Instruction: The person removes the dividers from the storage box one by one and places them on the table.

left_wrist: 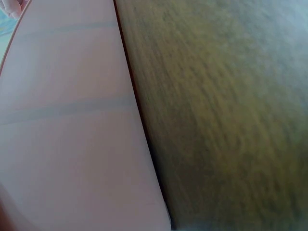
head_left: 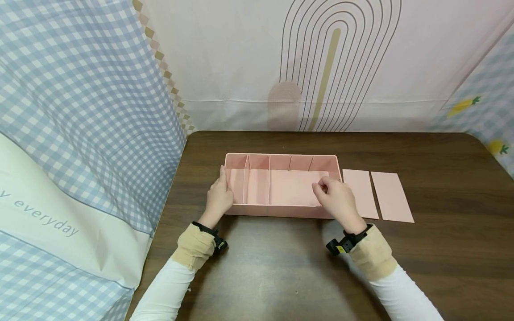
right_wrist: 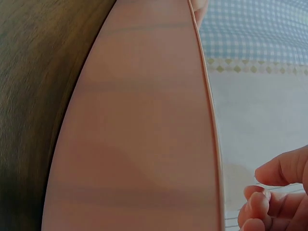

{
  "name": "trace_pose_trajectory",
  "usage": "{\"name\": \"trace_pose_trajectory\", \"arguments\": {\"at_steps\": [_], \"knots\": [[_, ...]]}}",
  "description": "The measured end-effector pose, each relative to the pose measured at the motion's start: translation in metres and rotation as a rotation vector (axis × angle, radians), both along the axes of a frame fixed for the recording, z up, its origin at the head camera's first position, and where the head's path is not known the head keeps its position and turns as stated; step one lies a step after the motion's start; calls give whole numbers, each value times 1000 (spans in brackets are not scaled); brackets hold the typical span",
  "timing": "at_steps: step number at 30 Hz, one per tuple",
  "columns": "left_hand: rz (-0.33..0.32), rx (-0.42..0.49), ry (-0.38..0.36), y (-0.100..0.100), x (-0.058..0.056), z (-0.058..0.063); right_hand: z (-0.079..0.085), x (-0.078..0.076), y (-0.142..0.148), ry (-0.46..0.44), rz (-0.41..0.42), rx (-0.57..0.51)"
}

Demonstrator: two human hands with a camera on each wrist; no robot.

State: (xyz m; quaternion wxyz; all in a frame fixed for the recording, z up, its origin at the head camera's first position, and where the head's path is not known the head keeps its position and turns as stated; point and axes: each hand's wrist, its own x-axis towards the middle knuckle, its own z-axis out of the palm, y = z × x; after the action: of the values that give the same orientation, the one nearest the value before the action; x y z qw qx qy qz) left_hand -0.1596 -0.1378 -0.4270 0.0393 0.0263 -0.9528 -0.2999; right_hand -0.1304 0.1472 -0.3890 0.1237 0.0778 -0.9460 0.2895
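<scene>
A long pink box (head_left: 277, 211) sits on the table, open at the top, with two upright dividers, a left one (head_left: 246, 183) and a right one (head_left: 269, 183), across its left part. Against the box's left end rests my left hand (head_left: 219, 196), index finger straight along the wall; its thumb is hard to make out. My right hand (head_left: 338, 198) hovers at the right end, fingers loosely bent and thumb apart, with nothing visible between them. In the left wrist view the box's front wall (left_wrist: 72, 163) shows; in the right wrist view, right-hand fingers (right_wrist: 284, 168) appear beyond the rim.
Two flat pink panels, one nearer (head_left: 361, 194) and one farther right (head_left: 392, 196), lie on the brown table (head_left: 453, 187) beside the box. A patterned cloth (head_left: 233, 67) hangs behind the table. Blue checked fabric (head_left: 100, 111) hangs along the left.
</scene>
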Motion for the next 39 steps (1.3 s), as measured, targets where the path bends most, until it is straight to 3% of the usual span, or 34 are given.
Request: {"name": "trace_pose_trajectory", "arguments": {"at_steps": [13, 21, 31, 39], "knots": [[4, 12, 4, 1, -1, 1, -3, -3, -21, -49, 31, 38], [1, 15, -2, 1, 0, 1, -4, -2, -31, -112, 80, -4], [1, 10, 2, 1, 0, 1, -6, -3, -42, -58, 81, 38], [5, 12, -6, 0, 1, 1, -6, -4, -53, -110, 93, 21]]}}
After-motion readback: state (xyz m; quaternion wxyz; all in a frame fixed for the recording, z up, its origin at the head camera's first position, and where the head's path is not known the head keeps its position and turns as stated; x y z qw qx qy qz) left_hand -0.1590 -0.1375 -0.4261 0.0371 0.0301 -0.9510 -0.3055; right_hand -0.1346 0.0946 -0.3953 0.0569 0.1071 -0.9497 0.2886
